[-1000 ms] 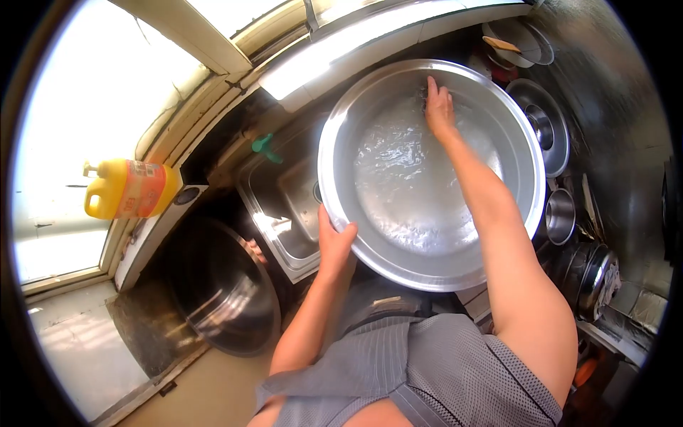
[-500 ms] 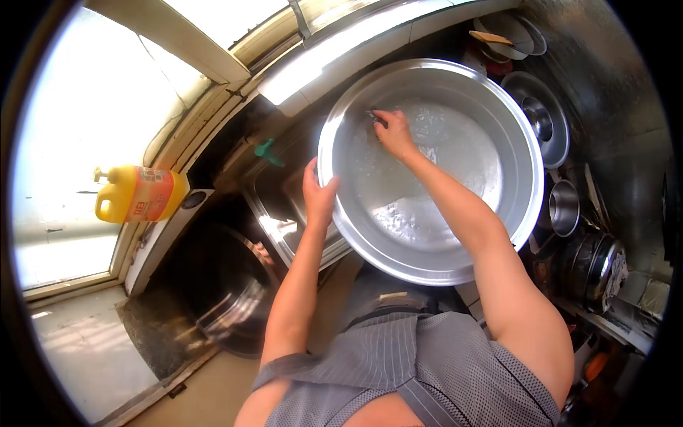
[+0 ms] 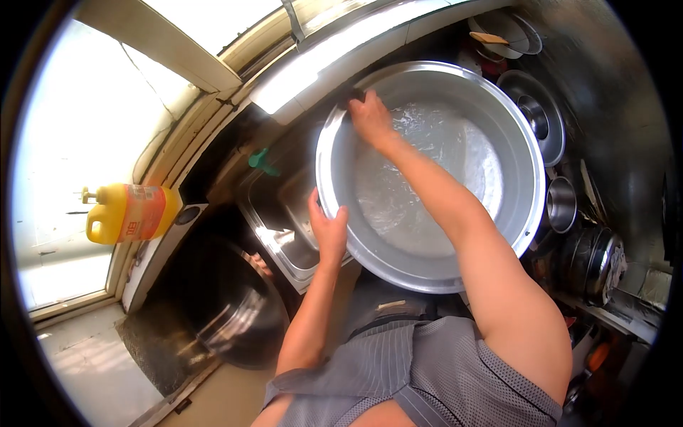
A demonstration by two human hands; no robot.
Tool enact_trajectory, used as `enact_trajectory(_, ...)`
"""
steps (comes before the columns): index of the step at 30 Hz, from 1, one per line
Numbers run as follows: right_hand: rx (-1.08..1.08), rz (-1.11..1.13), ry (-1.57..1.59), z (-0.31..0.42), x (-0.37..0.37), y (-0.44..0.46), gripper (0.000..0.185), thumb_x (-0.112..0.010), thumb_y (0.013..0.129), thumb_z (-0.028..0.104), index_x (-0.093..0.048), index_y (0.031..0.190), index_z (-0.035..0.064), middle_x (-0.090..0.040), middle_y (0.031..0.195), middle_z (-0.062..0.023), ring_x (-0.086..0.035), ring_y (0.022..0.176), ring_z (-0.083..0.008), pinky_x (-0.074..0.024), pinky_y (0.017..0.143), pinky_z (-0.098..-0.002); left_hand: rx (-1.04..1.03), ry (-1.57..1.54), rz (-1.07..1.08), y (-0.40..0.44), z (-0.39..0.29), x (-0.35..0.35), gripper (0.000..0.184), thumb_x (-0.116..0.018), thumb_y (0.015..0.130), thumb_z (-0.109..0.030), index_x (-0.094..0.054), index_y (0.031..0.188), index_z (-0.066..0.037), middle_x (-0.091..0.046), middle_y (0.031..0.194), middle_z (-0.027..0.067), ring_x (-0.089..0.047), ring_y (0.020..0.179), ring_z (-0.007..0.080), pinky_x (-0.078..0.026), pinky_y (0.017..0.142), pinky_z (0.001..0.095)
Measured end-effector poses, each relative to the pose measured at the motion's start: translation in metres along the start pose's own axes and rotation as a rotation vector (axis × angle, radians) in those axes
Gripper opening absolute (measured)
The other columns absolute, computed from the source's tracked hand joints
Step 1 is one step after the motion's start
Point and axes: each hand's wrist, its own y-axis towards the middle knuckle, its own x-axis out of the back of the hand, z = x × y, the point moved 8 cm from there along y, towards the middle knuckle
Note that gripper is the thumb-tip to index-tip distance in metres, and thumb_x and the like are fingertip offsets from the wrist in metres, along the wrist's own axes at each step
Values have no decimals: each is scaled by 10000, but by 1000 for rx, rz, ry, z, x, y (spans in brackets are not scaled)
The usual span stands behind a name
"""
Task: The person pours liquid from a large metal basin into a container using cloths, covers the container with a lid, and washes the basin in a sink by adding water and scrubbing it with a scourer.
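A large, round aluminium basin with a little water in its bottom stands tilted in front of me. My left hand grips its left rim, thumb on the inner side and fingers outside. Against the upper-left inner wall, near the rim, is my right hand, closed on a small dark scouring pad that my fingers partly cover. Water ripples on the basin floor beside my right forearm.
A metal sink and a green tap handle lie left of the basin. On the sill stands a yellow jug. Metal bowls and pots crowd the right side. A shiny dark pot is at lower left.
My right hand has moved up and left with the scouring pad, from the basin's inside toward its rim. The water has spread and rippled. The left hand still grips the rim.
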Motion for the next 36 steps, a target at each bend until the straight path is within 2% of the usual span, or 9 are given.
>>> enact_trajectory(7,-375,-167,-113,-87,34,42,148,-592,885,161,-673,979,81,-540,1014,-276,-600,893,-459,-520,776,-513,-20,46,-1,-1,-1,2,670,-600,787,-24,-339,1399,54,-499,1303,187,-512,1197,257,-387,1037,341)
enact_trajectory(10,1,-91,167,6,-4,-2,102,-575,858,124,-625,895,42,-529,974,-284,-587,894,-464,-504,764,-537,-27,69,-5,0,-6,-1,668,-595,785,-23,-341,1399,48,-501,1299,180,-516,1186,252,-389,1033,339)
enact_trajectory(12,11,39,189,27,-9,-17,96,-560,863,120,-613,917,60,-521,962,-269,-587,891,-457,-506,756,-532,10,63,-21,-5,-13,-1,665,-587,784,-19,-341,1399,45,-502,1298,171,-518,1182,246,-392,1029,338)
enact_trajectory(20,-221,-277,-96,-126,46,44,114,-561,866,81,-607,970,87,-542,953,-264,-597,857,-463,-518,741,-531,-17,73,11,-5,2,0,654,-579,793,8,-328,1395,49,-501,1294,165,-521,1173,223,-402,1018,331)
enact_trajectory(24,-323,-367,-90,-166,97,7,102,-587,916,176,-636,940,90,-550,987,-225,-594,900,-431,-507,753,-495,37,109,-17,-8,0,0,641,-575,805,0,-321,1391,49,-503,1276,168,-525,1160,231,-406,1012,339)
enact_trajectory(26,-397,-213,-66,-184,94,-29,232,-604,923,288,-668,996,78,-540,1059,-241,-591,958,-437,-501,822,-490,69,133,-42,-15,1,2,632,-573,809,-3,-322,1387,48,-500,1272,169,-522,1160,234,-405,1012,342)
enact_trajectory(30,-693,85,-257,-211,68,-82,370,-626,878,300,-650,1126,26,-548,1062,-320,-592,994,-470,-495,890,-471,94,91,-45,-31,5,3,661,-598,832,-52,-285,1403,58,-448,1290,192,-491,1179,259,-390,1021,359)
enact_trajectory(32,-759,194,-223,-204,46,-84,435,-617,825,251,-627,1165,-20,-442,1238,-356,-569,1029,-518,-453,973,-509,101,82,27,-32,-1,-1,665,-618,832,-70,-287,1394,59,-450,1284,194,-487,1181,254,-392,1017,361)
enact_trajectory(36,-568,365,110,-182,-24,-66,452,-646,739,105,-610,1163,-44,-647,1066,-273,-651,971,-412,-518,879,-469,179,92,99,15,15,2,604,-644,812,-90,-364,1328,52,-545,1159,157,-571,1040,226,-454,933,339)
